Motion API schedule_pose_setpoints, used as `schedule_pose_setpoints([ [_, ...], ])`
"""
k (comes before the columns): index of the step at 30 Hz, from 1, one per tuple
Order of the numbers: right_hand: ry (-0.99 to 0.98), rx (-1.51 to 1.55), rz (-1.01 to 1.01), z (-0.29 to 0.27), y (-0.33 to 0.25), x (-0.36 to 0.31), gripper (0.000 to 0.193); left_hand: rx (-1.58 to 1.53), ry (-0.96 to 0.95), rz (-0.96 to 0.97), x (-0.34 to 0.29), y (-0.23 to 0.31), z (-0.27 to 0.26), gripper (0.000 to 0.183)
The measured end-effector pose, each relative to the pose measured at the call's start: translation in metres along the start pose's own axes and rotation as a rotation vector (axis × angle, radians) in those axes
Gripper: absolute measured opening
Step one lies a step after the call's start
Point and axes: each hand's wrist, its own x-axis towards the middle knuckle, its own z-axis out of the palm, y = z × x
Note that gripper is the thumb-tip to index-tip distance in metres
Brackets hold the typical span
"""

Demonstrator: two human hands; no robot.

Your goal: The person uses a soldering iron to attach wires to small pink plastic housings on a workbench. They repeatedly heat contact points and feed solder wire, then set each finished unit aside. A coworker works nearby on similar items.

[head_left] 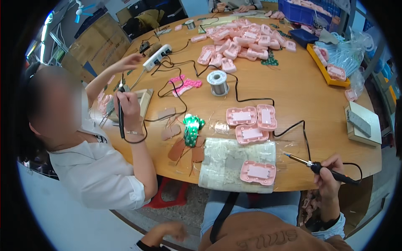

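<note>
My right hand [329, 180] is closed around the black handle of a soldering iron [302, 160], its metal tip pointing left above the table. Down by my left side, off the table, my left hand [171, 230] is blurred, and its fingers do not show clearly. A pink plastic shell [258, 172] lies open side up on a worn, film-covered work mat [220, 169] in front of me. Three more pink shells [252, 133] sit together at the mat's far edge. Left of the mat are green circuit boards [192, 129] and brown pieces [177, 149] with thin wires.
A co-worker at left holds another soldering iron [121, 108], the other hand [127, 62] near a power strip [157, 57]. Black cords cross the table around a solder wire spool [218, 83]. Farther back stand a pink shell heap [238, 39] and yellow tray [331, 71]; a sponge [359, 120] lies right.
</note>
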Motion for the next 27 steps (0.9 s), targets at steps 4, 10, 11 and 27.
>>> schedule_pose_setpoints([
  [4, 0.034, 0.018, 0.017, 0.007, -0.005, -0.004, 0.027, -0.083, 0.962, 0.684, -0.066, 0.122, -0.045, 0.020],
  [10, 0.030, -0.037, 0.065, 0.018, 0.000, -0.001, 0.030, -0.011, 1.818, 0.559, -0.050, 0.186, -0.123, 0.030],
  [11, 0.027, -0.049, 0.070, 0.020, -0.001, -0.001, 0.030, 0.095, 1.863, 0.577, -0.046, 0.188, -0.133, 0.031],
  [27, 0.056, -0.058, 0.026, 0.021, -0.002, 0.009, 0.027, 0.265, 1.809, 0.793, -0.045, 0.205, -0.128, 0.033],
])
